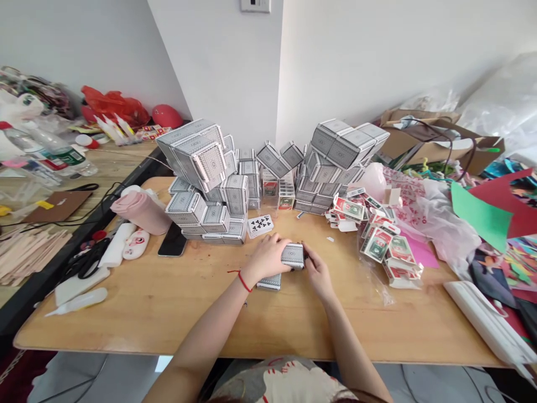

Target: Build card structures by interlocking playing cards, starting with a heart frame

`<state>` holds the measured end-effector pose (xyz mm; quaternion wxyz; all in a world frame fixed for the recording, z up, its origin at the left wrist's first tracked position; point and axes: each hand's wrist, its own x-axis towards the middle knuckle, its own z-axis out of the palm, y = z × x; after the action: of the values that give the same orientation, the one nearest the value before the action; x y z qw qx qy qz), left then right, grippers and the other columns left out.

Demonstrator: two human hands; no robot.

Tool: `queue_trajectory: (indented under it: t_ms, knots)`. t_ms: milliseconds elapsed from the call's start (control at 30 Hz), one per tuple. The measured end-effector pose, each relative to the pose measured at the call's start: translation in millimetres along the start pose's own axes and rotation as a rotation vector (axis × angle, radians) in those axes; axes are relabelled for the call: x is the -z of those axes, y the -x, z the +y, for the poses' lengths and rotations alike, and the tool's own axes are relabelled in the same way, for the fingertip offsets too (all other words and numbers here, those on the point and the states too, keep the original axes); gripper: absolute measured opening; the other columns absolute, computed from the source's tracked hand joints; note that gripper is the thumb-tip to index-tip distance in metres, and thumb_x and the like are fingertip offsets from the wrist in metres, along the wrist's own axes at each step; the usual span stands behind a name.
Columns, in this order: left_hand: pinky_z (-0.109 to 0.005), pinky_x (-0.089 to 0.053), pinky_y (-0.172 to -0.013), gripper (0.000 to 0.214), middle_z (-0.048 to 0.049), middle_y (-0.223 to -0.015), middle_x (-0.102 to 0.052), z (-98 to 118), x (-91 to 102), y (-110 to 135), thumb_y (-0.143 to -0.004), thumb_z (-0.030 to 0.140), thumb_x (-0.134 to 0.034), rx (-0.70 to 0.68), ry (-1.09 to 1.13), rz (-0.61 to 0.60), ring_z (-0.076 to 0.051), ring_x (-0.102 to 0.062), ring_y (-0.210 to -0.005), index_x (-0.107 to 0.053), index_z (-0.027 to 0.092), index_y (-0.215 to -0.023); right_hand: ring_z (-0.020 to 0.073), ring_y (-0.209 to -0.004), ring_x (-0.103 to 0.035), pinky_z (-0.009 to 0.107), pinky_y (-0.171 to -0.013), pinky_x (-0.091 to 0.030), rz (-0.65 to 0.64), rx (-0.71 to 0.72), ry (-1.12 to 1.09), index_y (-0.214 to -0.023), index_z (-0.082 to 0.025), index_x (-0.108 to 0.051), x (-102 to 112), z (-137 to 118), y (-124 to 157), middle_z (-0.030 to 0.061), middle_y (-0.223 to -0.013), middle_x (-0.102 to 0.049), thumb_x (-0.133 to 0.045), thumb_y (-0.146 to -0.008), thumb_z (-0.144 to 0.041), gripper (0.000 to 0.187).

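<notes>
A small block made of grey-backed playing cards (292,256) is between my hands over the table's middle. My left hand (266,257), a red string round its wrist, grips the block from the left. The fingertips of my right hand (319,273) pinch its right end. Partly under my left hand, a second playing-card block (269,282) lies on the table. Just beyond my left hand is a loose stack of cards (260,225), its top card face up with black clubs. Further back stand stacked card blocks, a left pile (205,190) and a right pile (335,157).
Opened red and green card boxes (380,240) lie in a heap at the right. On the left are a black phone (172,240), scissors (88,260), a pink roll (140,211) and a glue bottle (79,302). A long white device (482,313) sits at the right edge.
</notes>
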<state>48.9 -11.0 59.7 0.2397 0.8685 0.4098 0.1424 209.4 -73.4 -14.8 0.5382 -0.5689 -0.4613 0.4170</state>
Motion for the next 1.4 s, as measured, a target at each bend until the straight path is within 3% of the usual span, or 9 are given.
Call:
queue_trajectory:
  t_ms: [300,433,700,867,967,1067,1167,1300,1400]
  knots:
    - [-0.039,-0.040,-0.090,0.056,-0.0104,-0.119,-0.049,-6,-13.1,14,-0.072,0.032,-0.063,0.019,0.771,0.138,-0.022,-0.049,-0.107,-0.038,0.020,-0.121,0.0276,-0.127,-0.032,0.046,-0.103,-0.029,-0.216,0.344,0.052,-0.121,-0.024,-0.052,6,-75,-7,0.0074,-0.135,-0.041,-0.052,-0.080,-0.031,0.041]
    - [-0.044,-0.033,-0.099,0.074,-0.0119,-0.130,-0.039,-15,-19.7,23,-0.072,0.025,-0.064,-0.072,0.720,0.223,-0.024,-0.040,-0.119,-0.022,0.024,-0.132,0.0274,-0.125,-0.036,0.047,-0.101,-0.031,-0.226,0.455,0.150,-0.122,-0.024,-0.047,-11,-73,-9,0.0105,-0.131,-0.044,-0.057,-0.075,-0.025,0.048]
    - [-0.046,-0.028,-0.105,0.038,-0.0068,-0.137,-0.034,-26,7.0,37,-0.081,0.023,-0.052,-0.230,0.429,0.197,-0.025,-0.031,-0.127,-0.050,0.027,-0.119,0.0278,-0.122,-0.039,0.050,-0.099,-0.033,-0.244,0.599,0.221,-0.094,-0.024,-0.060,-22,-59,-8,0.0084,-0.124,-0.052,-0.056,-0.076,-0.019,0.019]
    - [-0.042,-0.033,-0.103,0.023,-0.0073,-0.132,-0.040,-29,8.6,34,-0.082,0.026,-0.052,-0.244,0.439,0.208,-0.023,-0.037,-0.123,-0.060,0.024,-0.103,0.0275,-0.119,-0.043,0.049,-0.096,-0.035,-0.215,0.495,0.072,-0.079,-0.025,-0.063,-22,-50,-8,0.0068,-0.123,-0.053,-0.059,-0.076,-0.025,0.005]
    - [-0.041,-0.034,-0.101,0.018,-0.0084,-0.131,-0.041,-28,6.7,32,-0.081,0.028,-0.053,-0.218,0.473,0.211,-0.023,-0.040,-0.120,-0.062,0.022,-0.095,0.0280,-0.120,-0.043,0.047,-0.096,-0.036,-0.213,0.394,-0.063,-0.078,-0.023,-0.064,-25,-46,-7,0.0079,-0.128,-0.049,-0.060,-0.076,-0.033,0.011]
    - [-0.042,-0.033,-0.100,0.014,-0.0099,-0.129,-0.042,-31,3.2,33,-0.079,0.030,-0.055,-0.182,0.552,0.254,-0.024,-0.040,-0.120,-0.060,0.019,-0.086,0.0283,-0.126,-0.035,0.046,-0.101,-0.031,-0.178,0.328,-0.170,-0.097,-0.025,-0.062,-26,-40,-5,0.0076,-0.139,-0.035,-0.063,-0.074,-0.037,0.026]
    - [-0.041,-0.038,-0.093,0.017,-0.0120,-0.127,-0.039,-42,-5.9,39,-0.076,0.032,-0.058,-0.088,0.757,0.389,-0.026,-0.042,-0.116,-0.052,0.017,-0.080,0.0267,-0.128,-0.031,0.047,-0.105,-0.024,-0.131,0.217,-0.279,-0.128,-0.031,-0.037,-19,-30,0,0.0069,-0.145,-0.022,-0.065,-0.071,-0.039,0.064]
    - [-0.036,-0.043,-0.086,0.047,-0.0091,-0.118,-0.042,-55,-20.1,58,-0.068,0.028,-0.067,0.082,1.008,0.540,-0.022,-0.048,-0.106,-0.039,0.022,-0.106,0.0261,-0.131,-0.025,0.047,-0.106,-0.022,-0.201,0.081,-0.276,-0.135,-0.028,-0.027,-1,-16,14,0.0075,-0.145,-0.023,-0.061,-0.074,-0.045,0.072]
    - [-0.039,-0.034,-0.098,0.077,-0.0098,-0.126,-0.035,-55,-21.4,78,-0.066,0.022,-0.068,0.183,0.983,0.397,-0.024,-0.040,-0.118,-0.022,0.026,-0.128,0.0252,-0.129,-0.030,0.048,-0.106,-0.023,-0.191,0.027,-0.270,-0.134,-0.027,-0.030,10,-9,21,0.0078,-0.142,-0.032,-0.054,-0.080,-0.044,0.062]
